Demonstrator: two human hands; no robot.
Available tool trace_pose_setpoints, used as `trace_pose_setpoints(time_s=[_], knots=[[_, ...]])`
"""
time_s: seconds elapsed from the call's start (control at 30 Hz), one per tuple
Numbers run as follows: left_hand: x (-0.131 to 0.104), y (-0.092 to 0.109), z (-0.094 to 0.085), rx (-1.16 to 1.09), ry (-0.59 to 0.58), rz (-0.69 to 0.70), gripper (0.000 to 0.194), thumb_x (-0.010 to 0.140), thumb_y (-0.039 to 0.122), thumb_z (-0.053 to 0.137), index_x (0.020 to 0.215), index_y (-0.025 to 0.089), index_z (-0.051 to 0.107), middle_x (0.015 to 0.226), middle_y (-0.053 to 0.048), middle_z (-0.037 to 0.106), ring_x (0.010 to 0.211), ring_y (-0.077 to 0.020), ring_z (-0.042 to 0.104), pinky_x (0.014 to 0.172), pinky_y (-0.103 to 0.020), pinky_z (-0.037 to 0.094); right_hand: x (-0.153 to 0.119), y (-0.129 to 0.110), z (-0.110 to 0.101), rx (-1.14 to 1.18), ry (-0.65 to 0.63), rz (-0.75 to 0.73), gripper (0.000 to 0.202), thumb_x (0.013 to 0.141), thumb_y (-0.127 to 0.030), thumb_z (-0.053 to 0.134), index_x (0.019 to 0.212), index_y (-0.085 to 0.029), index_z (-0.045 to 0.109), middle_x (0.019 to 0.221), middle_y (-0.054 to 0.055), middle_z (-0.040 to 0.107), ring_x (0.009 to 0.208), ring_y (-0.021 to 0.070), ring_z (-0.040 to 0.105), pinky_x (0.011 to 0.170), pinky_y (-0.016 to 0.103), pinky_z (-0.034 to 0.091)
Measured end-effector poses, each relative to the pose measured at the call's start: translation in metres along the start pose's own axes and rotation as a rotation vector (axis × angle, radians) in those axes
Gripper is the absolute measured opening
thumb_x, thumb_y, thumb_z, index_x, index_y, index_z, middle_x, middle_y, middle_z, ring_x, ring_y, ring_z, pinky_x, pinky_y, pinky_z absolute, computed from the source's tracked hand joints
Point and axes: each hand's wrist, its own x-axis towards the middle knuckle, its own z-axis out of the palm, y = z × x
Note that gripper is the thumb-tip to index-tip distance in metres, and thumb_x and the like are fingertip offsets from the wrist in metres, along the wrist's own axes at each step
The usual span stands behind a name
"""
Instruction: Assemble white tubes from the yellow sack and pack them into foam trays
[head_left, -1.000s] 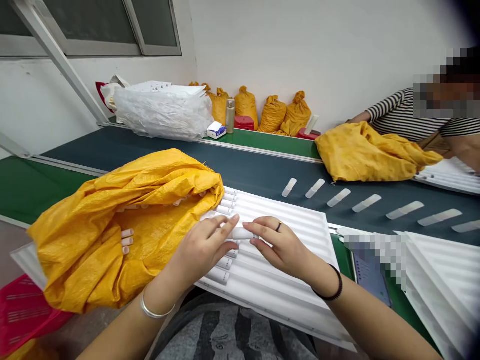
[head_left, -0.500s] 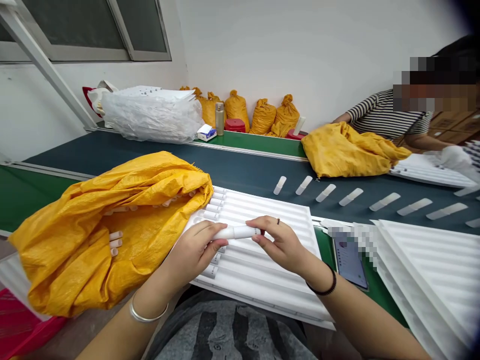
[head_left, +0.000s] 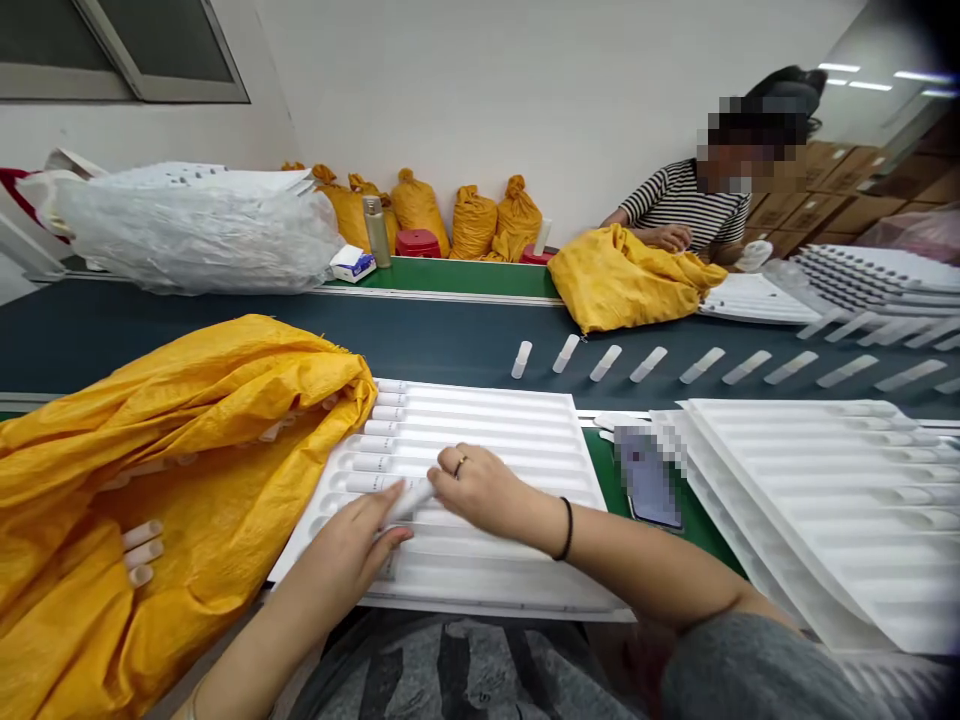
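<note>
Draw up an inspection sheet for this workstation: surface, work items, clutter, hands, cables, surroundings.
Surface: green bench beside a dark belt.
Work items: white tube held between both hands; ribbed white tray below, with tubes along its left side; open yellow sack at left, with loose tubes inside.
Clutter: phone right of the tray; stacked trays beyond it.
Hands: left hand and right hand grip opposite ends of the tube.
Cables: nothing seen.
Surroundings: co-worker in a striped top across the belt; tied sacks by the wall; plastic-wrapped bundle far left.
</note>
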Motion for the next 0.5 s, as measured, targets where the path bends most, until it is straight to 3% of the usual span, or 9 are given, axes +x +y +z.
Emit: trace_pose_setpoints(time_s=[0.07,0.17,0.23,0.3,0.37,0.5], knots=[[-0.009,-0.022,-0.015,0.085,0.066,-0.155,0.053,0.091,0.048,0.044,0.132,0.015,0.045,0.121,-0.013,0.061,0.106,-0.0256,0.061,0.092,-0.038,0.049,0.027,0.028,0.0,-0.061,-0.024,0.247,0.011,0.082,-0.023,0.058,0.089,-0.017,0.064,0.088,0.009,0.066,0.08,0.0196,0.06,0.071,0.029,0.047],[-0.035,-0.053,-0.057,0.251,0.18,-0.437,0.049,0.091,0.044,0.039,0.124,0.011,0.052,0.12,-0.015,0.062,0.107,-0.0278,0.06,0.095,-0.04,0.046,0.066,0.089,-0.01,-0.082,0.048,0.489,0.027,0.085,-0.024,0.052,0.109,-0.013,0.059,0.105,0.014,0.064,0.094,0.0224,0.06,0.077,0.029,0.045],[-0.056,-0.068,-0.086,0.357,0.159,-0.613,0.041,0.089,0.036,0.037,0.115,0.011,0.057,0.115,-0.015,0.064,0.107,-0.0283,0.06,0.095,-0.04,0.046,0.084,0.13,-0.015,-0.076,0.05,0.655,0.029,0.088,-0.024,0.048,0.114,-0.012,0.057,0.107,0.015,0.064,0.097,0.0229,0.06,0.077,0.029,0.045],[-0.077,-0.081,-0.106,0.41,0.087,-0.735,0.039,0.088,0.031,0.036,0.112,0.011,0.059,0.116,-0.013,0.065,0.108,-0.0289,0.06,0.094,-0.041,0.047,0.096,0.162,-0.013,-0.051,-0.036,0.808,0.023,0.085,-0.024,0.056,0.101,-0.009,0.062,0.097,0.016,0.067,0.089,0.0236,0.063,0.072,0.03,0.046],[-0.094,-0.094,-0.113,0.385,0.019,-0.789,0.039,0.088,0.032,0.036,0.112,0.013,0.061,0.12,-0.01,0.064,0.109,-0.0292,0.061,0.094,-0.041,0.047,0.101,0.183,-0.007,-0.022,-0.154,0.919,0.018,0.081,-0.025,0.064,0.09,-0.009,0.064,0.09,0.013,0.067,0.081,0.0207,0.064,0.07,0.03,0.048],[-0.108,-0.126,-0.102,0.35,-0.053,-0.741,0.042,0.085,0.035,0.038,0.109,0.011,0.063,0.127,-0.013,0.06,0.113,-0.0281,0.059,0.099,-0.037,0.044,0.098,0.196,0.003,0.04,-0.315,1.006,0.02,0.081,-0.029,0.068,0.081,-0.009,0.064,0.079,0.008,0.066,0.071,0.0163,0.063,0.07,0.031,0.049]])
